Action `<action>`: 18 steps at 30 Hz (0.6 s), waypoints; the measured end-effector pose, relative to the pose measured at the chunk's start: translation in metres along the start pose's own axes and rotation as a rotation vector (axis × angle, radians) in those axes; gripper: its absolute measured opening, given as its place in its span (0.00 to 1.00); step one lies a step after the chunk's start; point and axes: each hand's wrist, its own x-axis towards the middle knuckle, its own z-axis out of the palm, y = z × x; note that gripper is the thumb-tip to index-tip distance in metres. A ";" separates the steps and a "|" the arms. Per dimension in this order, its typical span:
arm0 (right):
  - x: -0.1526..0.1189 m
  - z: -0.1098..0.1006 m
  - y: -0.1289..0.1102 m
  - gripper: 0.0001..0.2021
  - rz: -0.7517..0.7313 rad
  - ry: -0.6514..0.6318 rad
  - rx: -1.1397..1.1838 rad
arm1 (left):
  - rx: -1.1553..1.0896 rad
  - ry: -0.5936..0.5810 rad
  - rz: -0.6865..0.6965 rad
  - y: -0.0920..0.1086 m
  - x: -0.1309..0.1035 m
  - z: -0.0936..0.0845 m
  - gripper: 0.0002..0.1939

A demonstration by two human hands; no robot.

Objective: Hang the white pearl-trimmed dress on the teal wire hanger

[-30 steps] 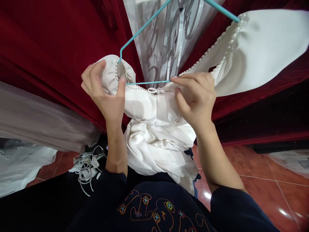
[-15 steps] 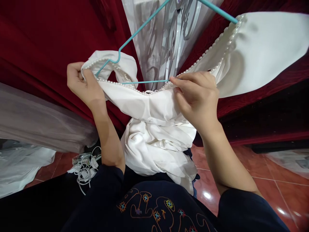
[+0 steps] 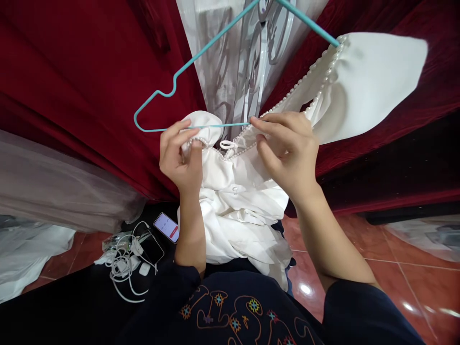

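A white dress [image 3: 247, 230] with pearl-beaded edging lies bunched on the lap, its top raised by a light-blue clothes hanger [image 3: 212, 45]. My left hand [image 3: 181, 155] is closed on the beaded edge of the dress's left part, just under the hanger's lower bar. That end of the hanger stands bare of cloth. Between the thumb and fingers of my right hand [image 3: 291, 148] the lower bar is pinched, near its middle. The right sleeve [image 3: 381, 86] still hangs over the other arm of the hanger.
Dark red curtains [image 3: 89, 72] hang on both sides, with white fabric and a pale ornate piece between them. At lower left, a phone [image 3: 166, 227], white cables [image 3: 122, 268] and another dark device [image 3: 153, 249] lie on a black surface. Red floor tiles [image 3: 395, 249] show at right.
My left hand has moved right and down with the dress's left part, which has come off the hanger's left end. My right hand stays on the bar; the right sleeve has shifted slightly left.
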 end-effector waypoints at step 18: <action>0.083 -0.058 0.085 0.17 -0.103 0.575 0.038 | 0.009 -0.276 0.022 -0.011 0.024 -0.015 0.15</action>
